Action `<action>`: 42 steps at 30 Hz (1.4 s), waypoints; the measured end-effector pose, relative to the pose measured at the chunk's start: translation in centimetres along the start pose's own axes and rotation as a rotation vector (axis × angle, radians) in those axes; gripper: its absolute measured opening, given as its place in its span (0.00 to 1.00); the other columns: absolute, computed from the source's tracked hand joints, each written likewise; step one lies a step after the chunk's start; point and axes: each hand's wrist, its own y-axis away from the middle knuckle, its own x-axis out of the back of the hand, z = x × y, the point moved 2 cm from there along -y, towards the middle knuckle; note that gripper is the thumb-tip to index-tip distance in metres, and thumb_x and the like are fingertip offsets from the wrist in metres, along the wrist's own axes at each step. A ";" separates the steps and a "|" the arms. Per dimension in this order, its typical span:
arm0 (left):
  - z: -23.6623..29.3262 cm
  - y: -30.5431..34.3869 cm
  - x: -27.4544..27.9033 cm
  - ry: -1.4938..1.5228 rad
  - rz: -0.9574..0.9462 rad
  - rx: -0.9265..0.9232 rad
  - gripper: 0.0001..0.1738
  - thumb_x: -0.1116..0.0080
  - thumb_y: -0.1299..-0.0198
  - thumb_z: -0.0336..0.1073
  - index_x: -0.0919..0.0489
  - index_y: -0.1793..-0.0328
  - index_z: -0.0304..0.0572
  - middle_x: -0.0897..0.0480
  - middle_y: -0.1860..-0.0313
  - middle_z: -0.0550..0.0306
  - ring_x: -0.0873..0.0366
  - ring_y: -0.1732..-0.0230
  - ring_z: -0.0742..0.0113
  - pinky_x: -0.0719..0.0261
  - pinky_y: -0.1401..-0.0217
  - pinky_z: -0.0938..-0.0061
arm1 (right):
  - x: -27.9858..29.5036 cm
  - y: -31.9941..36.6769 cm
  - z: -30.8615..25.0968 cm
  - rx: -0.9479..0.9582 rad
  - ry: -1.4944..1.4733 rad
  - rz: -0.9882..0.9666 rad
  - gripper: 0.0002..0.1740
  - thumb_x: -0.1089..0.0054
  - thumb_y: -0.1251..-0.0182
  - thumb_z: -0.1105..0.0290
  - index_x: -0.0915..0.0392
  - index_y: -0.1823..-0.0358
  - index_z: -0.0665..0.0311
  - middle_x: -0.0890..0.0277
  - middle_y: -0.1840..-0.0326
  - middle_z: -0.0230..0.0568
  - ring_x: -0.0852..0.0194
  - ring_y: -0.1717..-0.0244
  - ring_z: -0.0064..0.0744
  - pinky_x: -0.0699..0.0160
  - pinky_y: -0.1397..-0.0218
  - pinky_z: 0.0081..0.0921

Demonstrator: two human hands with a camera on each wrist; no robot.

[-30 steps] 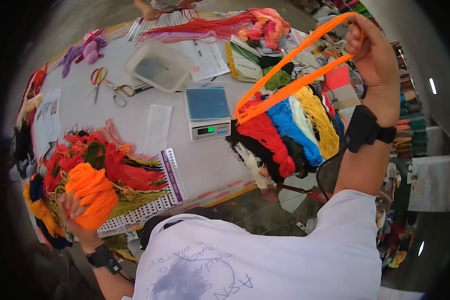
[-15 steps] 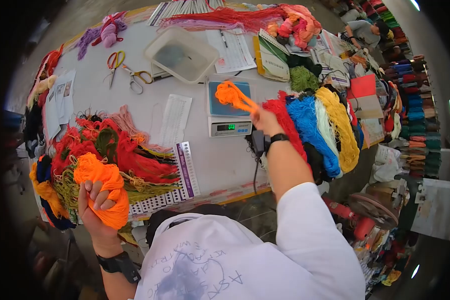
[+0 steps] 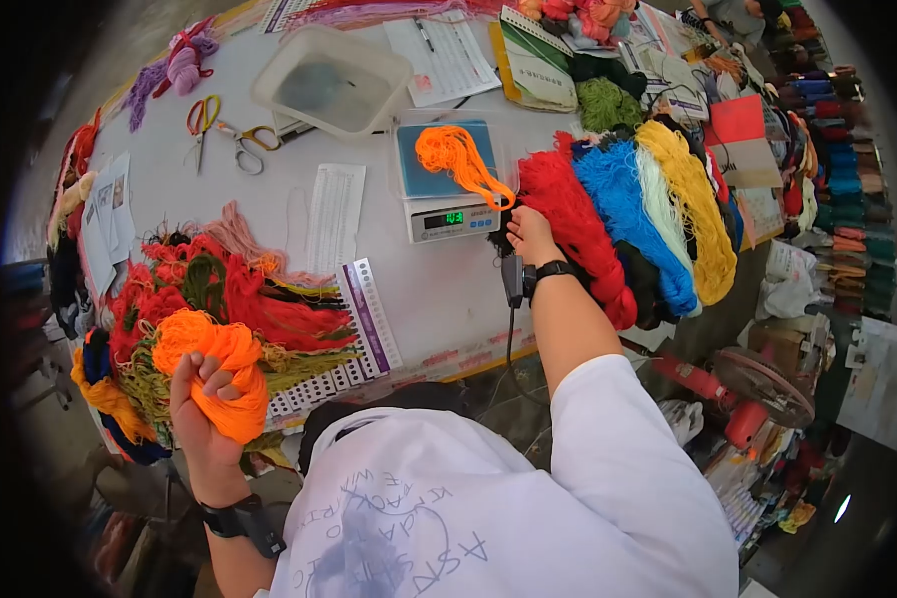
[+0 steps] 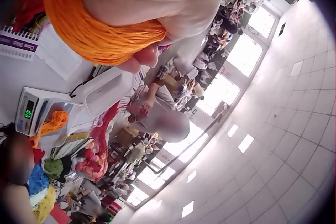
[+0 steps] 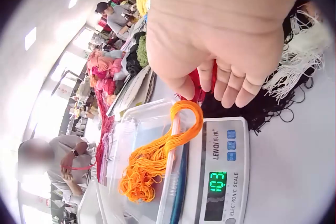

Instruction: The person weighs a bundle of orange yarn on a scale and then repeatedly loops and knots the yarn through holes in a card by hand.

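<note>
My left hand (image 3: 209,414) grips a thick orange yarn bundle (image 3: 219,369) at the table's left front; in the left wrist view the bundle (image 4: 94,29) wraps round the palm. A smaller orange skein (image 3: 458,159) lies in the clear tray on the electronic scale (image 3: 453,217), one looped end hanging over the tray's edge toward the display, which is lit green. My right hand (image 3: 533,239) is just right of the scale, apart from the skein. In the right wrist view this hand (image 5: 220,40) holds nothing, its fingers extended and relaxed.
Red (image 3: 578,239), blue (image 3: 638,224) and yellow yarn (image 3: 698,219) lie right of the scale. An empty plastic box (image 3: 331,80), scissors (image 3: 201,130) and a printed sheet (image 3: 336,214) lie left of it. Red-green yarn (image 3: 239,299) is near my left hand. People stand beyond.
The smaller orange skein has come down onto the scale, and my right hand has let it go and moved slightly aside. My left hand still grips its bundle.
</note>
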 end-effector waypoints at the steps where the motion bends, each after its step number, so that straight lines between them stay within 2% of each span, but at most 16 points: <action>1: -0.1 0.1 -0.4 -0.005 0.005 -0.003 0.07 0.57 0.30 0.37 0.33 0.58 0.43 0.34 0.69 0.63 0.34 0.74 0.77 0.27 0.70 0.79 | -0.2 -0.1 -0.1 -0.003 0.007 -0.011 0.22 0.46 0.41 0.67 0.31 0.45 0.64 0.32 0.49 0.40 0.35 0.48 0.37 0.37 0.43 0.38; 15: -0.5 2.0 -2.8 -0.027 -0.275 0.068 0.12 0.58 0.31 0.43 0.32 0.53 0.43 0.31 0.63 0.58 0.30 0.67 0.69 0.23 0.63 0.70 | -1.4 -1.8 0.6 -0.045 0.131 -0.007 0.18 0.42 0.42 0.63 0.27 0.51 0.57 0.32 0.57 0.34 0.36 0.53 0.30 0.36 0.51 0.33; 16: -0.7 2.0 -2.7 -0.029 -0.269 0.048 0.12 0.58 0.31 0.43 0.32 0.53 0.43 0.31 0.63 0.58 0.30 0.67 0.69 0.23 0.63 0.70 | -1.4 -2.2 0.8 -0.020 0.085 0.089 0.08 0.44 0.40 0.62 0.23 0.69 0.58 0.32 0.79 0.33 0.34 0.75 0.31 0.37 0.68 0.31; 17: -1.3 1.9 -2.9 -0.002 -0.299 0.035 0.16 0.57 0.32 0.47 0.31 0.48 0.44 0.29 0.54 0.54 0.29 0.62 0.64 0.24 0.59 0.66 | -1.3 -1.7 -0.1 0.270 0.567 0.074 0.15 0.47 0.38 0.60 0.23 0.72 0.64 0.29 0.79 0.41 0.33 0.76 0.35 0.36 0.70 0.36; 18: -1.6 1.8 -3.1 0.023 -0.327 0.012 0.21 0.57 0.33 0.51 0.30 0.43 0.45 0.28 0.46 0.49 0.28 0.57 0.59 0.24 0.54 0.62 | -2.1 -1.2 0.1 0.392 0.280 0.196 0.19 0.52 0.36 0.58 0.25 0.72 0.69 0.27 0.76 0.48 0.30 0.74 0.38 0.34 0.69 0.39; 19: -2.0 1.7 -3.2 0.048 -0.383 0.021 0.25 0.57 0.34 0.54 0.31 0.38 0.48 0.33 0.38 0.46 0.29 0.51 0.53 0.25 0.51 0.59 | -3.2 1.0 -1.2 0.626 0.416 0.272 0.18 0.52 0.35 0.60 0.25 0.71 0.70 0.27 0.76 0.50 0.31 0.74 0.38 0.34 0.69 0.37; 21: -2.3 1.3 -3.1 0.065 -0.515 0.056 0.31 0.58 0.35 0.59 0.34 0.32 0.53 0.41 0.29 0.42 0.33 0.40 0.44 0.27 0.45 0.53 | -7.3 8.7 -4.4 1.033 0.487 0.131 0.15 0.54 0.35 0.65 0.28 0.71 0.70 0.27 0.78 0.45 0.31 0.76 0.34 0.33 0.70 0.32; 26: -2.2 1.4 -2.4 0.057 -0.656 0.140 0.33 0.62 0.36 0.65 0.34 0.30 0.60 0.46 0.26 0.43 0.37 0.33 0.41 0.28 0.44 0.52 | -16.4 26.8 -6.8 0.622 0.408 -0.684 0.10 0.50 0.36 0.68 0.28 0.69 0.68 0.30 0.74 0.44 0.31 0.74 0.33 0.31 0.71 0.26; 28: -2.0 1.9 -2.0 0.097 -0.708 0.134 0.33 0.63 0.36 0.66 0.31 0.32 0.60 0.46 0.25 0.44 0.41 0.30 0.41 0.29 0.44 0.50 | -18.5 31.5 -6.2 0.757 0.516 -0.934 0.09 0.50 0.32 0.66 0.27 0.66 0.64 0.32 0.76 0.29 0.38 0.78 0.15 0.37 0.72 0.15; 31: -1.5 2.6 -1.1 0.184 -0.848 0.095 0.34 0.63 0.35 0.65 0.30 0.33 0.55 0.46 0.26 0.46 0.46 0.28 0.42 0.34 0.36 0.47 | -20.7 37.6 -6.2 1.091 0.608 -0.937 0.09 0.50 0.32 0.66 0.27 0.67 0.63 0.32 0.75 0.31 0.37 0.78 0.17 0.36 0.67 0.16; 33: -1.0 3.3 -0.5 0.211 -0.871 0.053 0.34 0.64 0.35 0.65 0.29 0.34 0.55 0.46 0.26 0.45 0.47 0.28 0.42 0.34 0.35 0.47 | -21.5 39.8 -6.3 1.456 0.607 -0.934 0.10 0.48 0.36 0.69 0.29 0.69 0.71 0.30 0.68 0.47 0.29 0.72 0.37 0.32 0.73 0.28; 34: -0.7 3.7 -0.2 0.234 -0.887 0.032 0.33 0.64 0.35 0.65 0.28 0.35 0.55 0.46 0.26 0.45 0.47 0.27 0.43 0.34 0.35 0.47 | -21.8 40.7 -6.5 1.468 0.612 -0.951 0.10 0.48 0.36 0.69 0.29 0.69 0.71 0.30 0.68 0.47 0.29 0.72 0.37 0.32 0.73 0.28; 36: -0.1 4.5 0.3 0.234 -0.913 0.015 0.33 0.64 0.35 0.66 0.28 0.35 0.55 0.45 0.26 0.45 0.47 0.28 0.43 0.34 0.35 0.47 | -22.1 41.6 -6.1 0.572 0.469 -1.177 0.12 0.48 0.32 0.65 0.26 0.67 0.67 0.32 0.77 0.30 0.34 0.77 0.19 0.33 0.66 0.18; 39: 0.5 5.4 0.4 0.212 -0.960 0.006 0.34 0.64 0.36 0.66 0.28 0.35 0.55 0.45 0.26 0.43 0.47 0.28 0.42 0.34 0.36 0.47 | -22.5 43.5 -5.8 0.341 0.541 -1.169 0.13 0.47 0.32 0.64 0.25 0.66 0.69 0.28 0.76 0.31 0.30 0.76 0.21 0.31 0.71 0.19; 40: 0.7 5.7 0.6 0.188 -0.978 0.007 0.34 0.64 0.36 0.66 0.28 0.35 0.55 0.45 0.26 0.43 0.47 0.28 0.42 0.34 0.36 0.47 | -22.6 43.4 -5.3 0.344 0.556 -1.174 0.13 0.47 0.32 0.64 0.25 0.66 0.69 0.28 0.76 0.31 0.30 0.76 0.21 0.31 0.71 0.19; 42: 0.8 5.8 1.4 0.157 -0.963 -0.011 0.34 0.64 0.36 0.66 0.28 0.35 0.55 0.46 0.26 0.42 0.47 0.28 0.41 0.34 0.36 0.47 | -22.9 43.2 -4.3 0.942 1.019 -1.207 0.13 0.46 0.33 0.64 0.24 0.64 0.69 0.23 0.72 0.35 0.25 0.75 0.24 0.29 0.73 0.20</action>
